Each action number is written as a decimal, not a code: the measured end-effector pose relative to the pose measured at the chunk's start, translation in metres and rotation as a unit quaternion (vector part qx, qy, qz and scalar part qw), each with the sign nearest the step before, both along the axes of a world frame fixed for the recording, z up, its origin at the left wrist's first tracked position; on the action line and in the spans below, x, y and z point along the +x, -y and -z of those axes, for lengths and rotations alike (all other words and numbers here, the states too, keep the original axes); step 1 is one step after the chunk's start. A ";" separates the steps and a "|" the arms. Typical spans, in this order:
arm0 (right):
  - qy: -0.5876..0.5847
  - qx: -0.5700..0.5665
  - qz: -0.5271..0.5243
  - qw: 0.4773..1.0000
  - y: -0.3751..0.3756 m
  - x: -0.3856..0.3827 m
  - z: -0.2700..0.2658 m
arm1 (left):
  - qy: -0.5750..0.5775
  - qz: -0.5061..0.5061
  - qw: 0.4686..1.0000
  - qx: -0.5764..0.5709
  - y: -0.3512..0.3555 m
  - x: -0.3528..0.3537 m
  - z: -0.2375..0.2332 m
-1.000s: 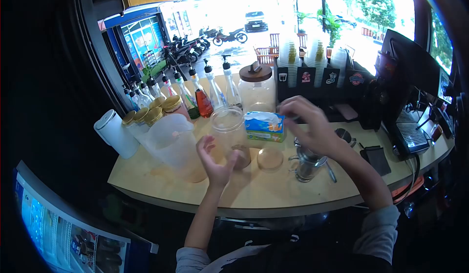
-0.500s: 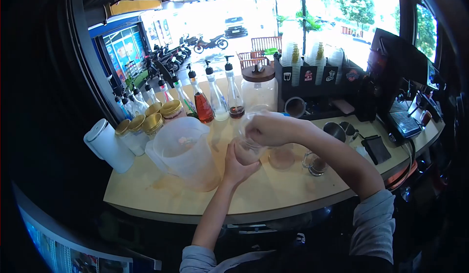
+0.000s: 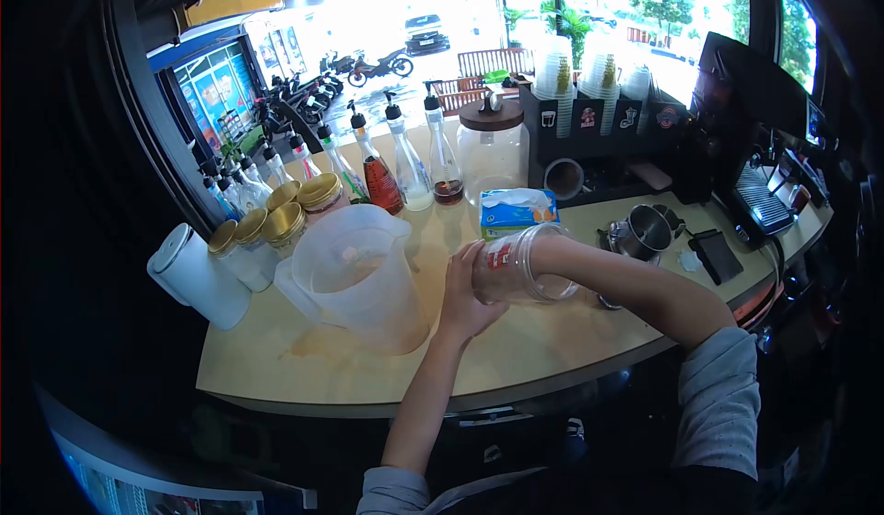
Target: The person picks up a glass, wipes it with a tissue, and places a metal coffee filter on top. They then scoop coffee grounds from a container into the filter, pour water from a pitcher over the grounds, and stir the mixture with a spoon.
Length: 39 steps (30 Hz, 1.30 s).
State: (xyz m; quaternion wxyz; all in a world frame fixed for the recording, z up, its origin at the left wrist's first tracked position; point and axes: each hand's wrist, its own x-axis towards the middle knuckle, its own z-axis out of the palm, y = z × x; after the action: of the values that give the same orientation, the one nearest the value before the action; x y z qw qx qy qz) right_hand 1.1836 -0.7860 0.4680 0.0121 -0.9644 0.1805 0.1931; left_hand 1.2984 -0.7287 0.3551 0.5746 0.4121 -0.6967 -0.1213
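My left hand [image 3: 468, 294] is wrapped round the base end of a clear jar [image 3: 502, 271] with a red and white label. The jar is tilted onto its side above the counter, its mouth toward the right. My right hand [image 3: 541, 262] reaches in through the mouth; its fingers are hard to make out through the wall. Behind the jar stands a blue tissue box [image 3: 518, 211]. Left of my left hand is a large frosted pitcher [image 3: 364, 285], which looks empty, on the wooden counter [image 3: 460, 377].
Pump bottles [image 3: 379, 179] line the back left, with gold-lidded jars [image 3: 285, 225] and a white jug [image 3: 198, 275] before them. A wooden-lidded glass jar [image 3: 493, 156], a black cup rack [image 3: 599, 119], a metal pitcher [image 3: 648, 231] and a coffee machine [image 3: 769, 206] stand behind and right.
The jar has tipped over sideways, its mouth swinging right, and my right forearm has shifted right and down. The tissue box now shows. The camera view has shifted slightly.
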 end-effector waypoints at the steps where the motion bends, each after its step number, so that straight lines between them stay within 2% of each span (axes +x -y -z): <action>1: -0.005 -0.012 0.015 1.000 -0.002 -0.001 -0.001 | 0.001 -0.007 1.000 0.007 -0.001 0.000 -0.002; 2: -0.010 -0.024 0.030 0.999 -0.001 -0.003 0.000 | 0.002 -0.015 1.000 0.014 -0.001 0.001 -0.002; 5: -0.016 -0.006 -0.010 1.000 0.075 -0.013 0.078 | -0.001 -0.013 1.000 0.021 -0.002 0.001 -0.001; 6: -0.016 -0.008 -0.012 1.000 0.077 -0.020 0.078 | -0.001 -0.015 1.000 0.019 -0.002 0.002 -0.001; 9: 0.032 0.046 0.103 0.993 0.071 -0.042 0.078 | 0.010 -0.019 1.000 0.018 -0.003 0.001 -0.003; 11: 0.068 0.082 0.179 0.978 0.055 -0.046 0.060 | 0.026 -0.026 0.999 0.022 -0.004 0.001 -0.004; 12: 0.068 0.082 0.179 0.978 0.042 -0.042 0.045 | 0.027 -0.026 0.999 0.021 -0.004 0.001 -0.003; 14: -0.099 0.011 0.191 0.977 -0.022 -0.016 -0.028 | 0.024 -0.023 0.999 0.010 -0.003 0.001 -0.003; 15: -0.097 0.010 0.192 0.977 -0.011 -0.022 -0.015 | 0.025 -0.023 0.999 0.009 -0.003 0.001 -0.003; 17: 0.015 0.003 0.127 0.992 0.010 -0.036 0.016 | 0.022 -0.015 1.000 0.011 -0.004 0.001 -0.004; 24: -0.077 -0.049 0.082 0.992 -0.006 -0.033 -0.021 | 0.013 -0.022 1.000 0.016 -0.005 0.001 -0.005; 27: -0.058 -0.049 0.046 0.996 -0.004 -0.040 -0.024 | 0.009 -0.032 0.999 0.020 -0.005 0.001 -0.003; 29: 0.083 0.021 0.062 0.994 -0.011 -0.047 -0.035 | 0.005 -0.048 0.999 0.010 -0.003 0.001 0.000; 30: 0.084 0.019 0.062 0.994 -0.016 -0.049 -0.041 | 0.006 -0.048 0.999 0.008 -0.002 0.001 0.002; 32: 0.238 0.072 0.087 0.965 -0.024 -0.053 -0.049 | 0.023 -0.077 0.997 0.005 -0.003 0.001 0.001; 39: 0.195 0.070 0.144 0.968 -0.027 -0.058 -0.074 | 0.032 -0.110 0.993 0.001 -0.005 0.001 -0.004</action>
State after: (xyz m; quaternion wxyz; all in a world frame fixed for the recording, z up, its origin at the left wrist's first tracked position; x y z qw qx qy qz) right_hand 1.1257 -0.7587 0.5419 0.1427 -0.9441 0.2972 0.0096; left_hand 1.2991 -0.7238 0.3595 0.5614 0.4901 -0.6653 -0.0446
